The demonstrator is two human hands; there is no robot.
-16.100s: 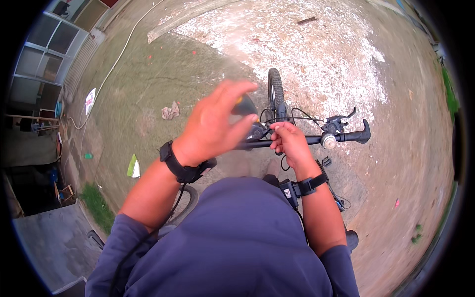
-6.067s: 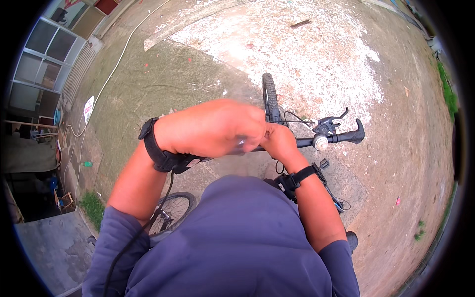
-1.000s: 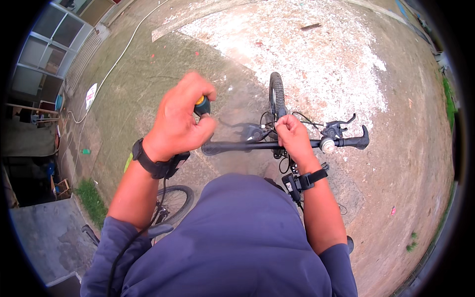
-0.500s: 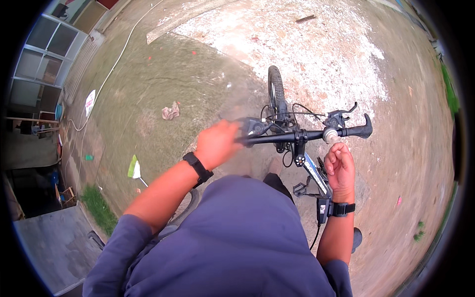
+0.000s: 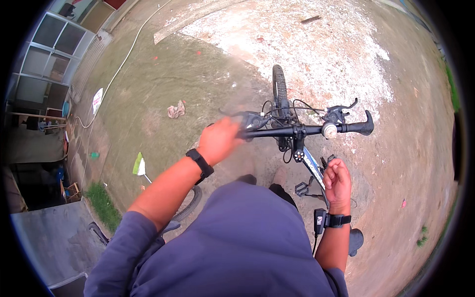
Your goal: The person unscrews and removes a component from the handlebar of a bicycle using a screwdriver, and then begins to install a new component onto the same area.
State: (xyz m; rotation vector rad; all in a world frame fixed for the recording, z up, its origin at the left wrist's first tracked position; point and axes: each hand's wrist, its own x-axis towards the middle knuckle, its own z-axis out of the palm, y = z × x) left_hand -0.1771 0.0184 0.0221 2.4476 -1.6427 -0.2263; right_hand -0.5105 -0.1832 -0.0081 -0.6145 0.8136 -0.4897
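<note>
A bicycle stands in front of me, its black handlebar [image 5: 277,132] running across my view and its front wheel [image 5: 279,86] pointing away. My left hand [image 5: 221,140] is wrapped round the left end of the bar, beside the blurred left brake and shifter unit [image 5: 253,120]. Off the bar, my right hand [image 5: 338,180] hangs above the blue and white frame [image 5: 312,166], its fingers loosely curled with nothing visible in them. A round bell [image 5: 329,130] sits inboard of the free right grip [image 5: 361,128]. The right brake lever [image 5: 348,107] is also untouched.
Below the frame is a pedal [image 5: 301,188]. Another wheel [image 5: 189,205] shows under my left forearm. A crumpled cloth [image 5: 176,109], a green and white dustpan-like piece [image 5: 139,164] and a pale hose [image 5: 116,74] lie on the ground. White debris [image 5: 316,54] covers the ground ahead.
My right hand has dropped slightly and moved away from the bell and bar. My left hand stays on the left end of the handlebar. The view has shifted a little.
</note>
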